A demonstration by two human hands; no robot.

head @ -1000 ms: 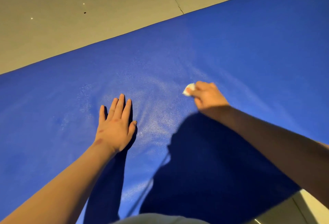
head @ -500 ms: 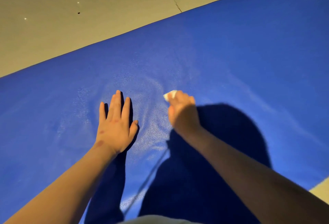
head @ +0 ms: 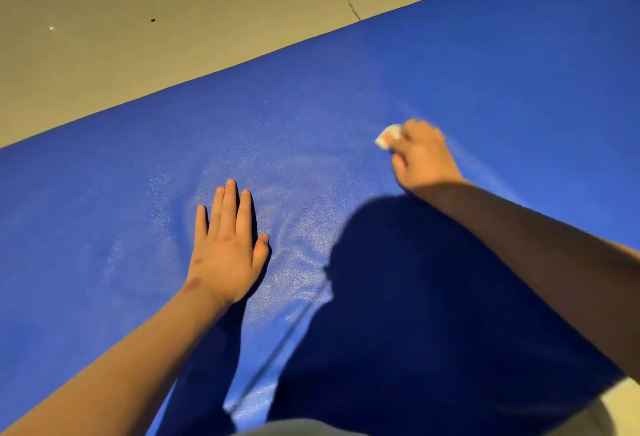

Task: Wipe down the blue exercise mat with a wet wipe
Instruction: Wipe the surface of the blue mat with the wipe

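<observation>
looking down on a blue exercise mat (head: 485, 71) laid flat over a tan floor (head: 138, 37) and filling most of the view. judging it partly wiped: seeing a damp, speckled sheen across the middle band, around and ahead of both hands. finding no such sheen toward the far right stretch and the left end (hard to be sure in this light), so probably plenty left to cover. bracing on the mat near its middle with the left hand (head: 227, 248), palm down, fingers straight and close together. pressing down further out to the right with the right hand (head: 422, 158), blurred, fingers curled round a wadded white wet wipe (head: 388, 135) that pokes out at the fingertips and touches the mat. compared with half a second ago: sweeping the wipe out rightward, from just beside the left hand to well apart from it; keeping the left hand planted on the same spot.
</observation>
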